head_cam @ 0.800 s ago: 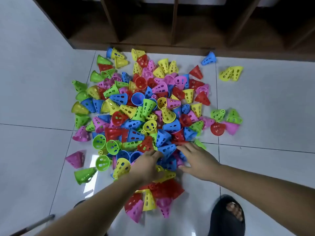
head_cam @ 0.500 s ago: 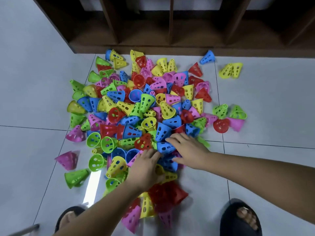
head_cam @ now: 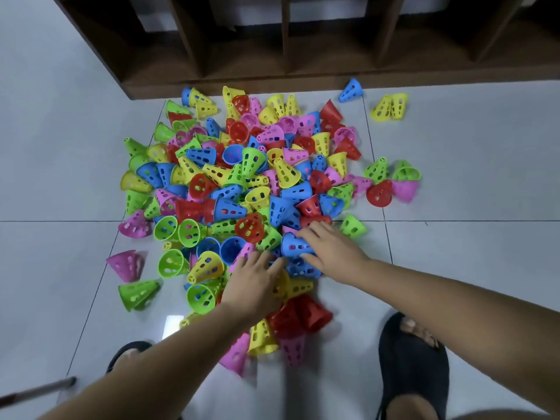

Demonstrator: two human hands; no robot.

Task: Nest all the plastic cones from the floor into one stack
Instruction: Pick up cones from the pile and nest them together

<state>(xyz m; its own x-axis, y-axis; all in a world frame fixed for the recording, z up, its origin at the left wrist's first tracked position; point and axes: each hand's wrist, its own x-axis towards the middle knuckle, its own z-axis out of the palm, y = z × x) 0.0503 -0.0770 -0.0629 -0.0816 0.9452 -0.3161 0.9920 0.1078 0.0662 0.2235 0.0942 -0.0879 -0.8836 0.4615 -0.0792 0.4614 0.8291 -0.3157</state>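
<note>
A big heap of small perforated plastic cones (head_cam: 242,177) in red, blue, yellow, green and pink lies scattered on the white tile floor (head_cam: 469,192). My right hand (head_cam: 333,251) rests on the near side of the heap, its fingers and thumb curled round a blue cone (head_cam: 292,245) lying on its side. My left hand (head_cam: 254,283) lies flat on the cones just left of it, fingers spread and straight, touching yellow and pink cones. No stack of nested cones shows in either hand.
A dark wooden shelf unit (head_cam: 303,56) stands along the far edge of the floor. Stray cones lie apart: a blue one (head_cam: 351,90), two yellow ones (head_cam: 391,107), a pink one (head_cam: 125,265). My feet in black sandals (head_cam: 415,359) stand close to the heap.
My right hand has slid forward and left onto the blue cone and curled round it. My left hand has stayed low on the near cones. The camera has tilted down, showing both feet.
</note>
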